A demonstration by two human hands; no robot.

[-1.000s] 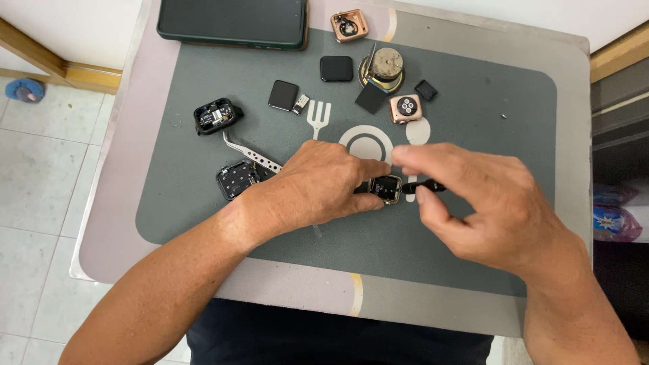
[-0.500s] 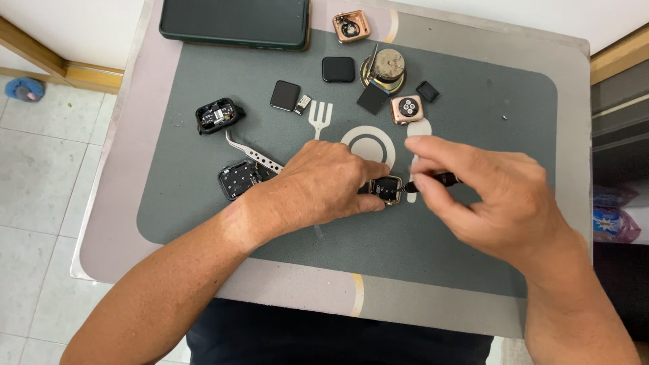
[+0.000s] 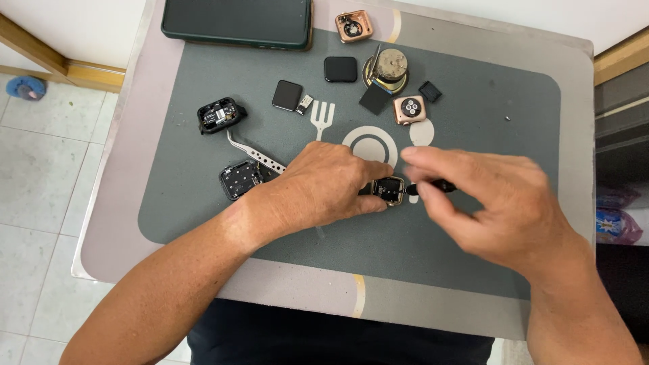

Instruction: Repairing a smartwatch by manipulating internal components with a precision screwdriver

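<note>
The right hand (image 3: 500, 206) has drawn slightly back from the watch case (image 3: 389, 190), fingers pinching a dark tool (image 3: 433, 185); the left hand (image 3: 324, 186) clamps the case against the grey work mat (image 3: 473, 108), beside tweezers (image 3: 255, 155).

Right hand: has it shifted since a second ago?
Barely. The right hand stays right of the white ring printed on the mat, fingers still working at the watch case.

Bright even daylight over my work, soft short shadows under my left hand (image 3: 318, 186), my right hand (image 3: 497, 203) slightly motion-blurred at the fingertips, mild glare on the white tiles at left of frame, centre sharp
</note>
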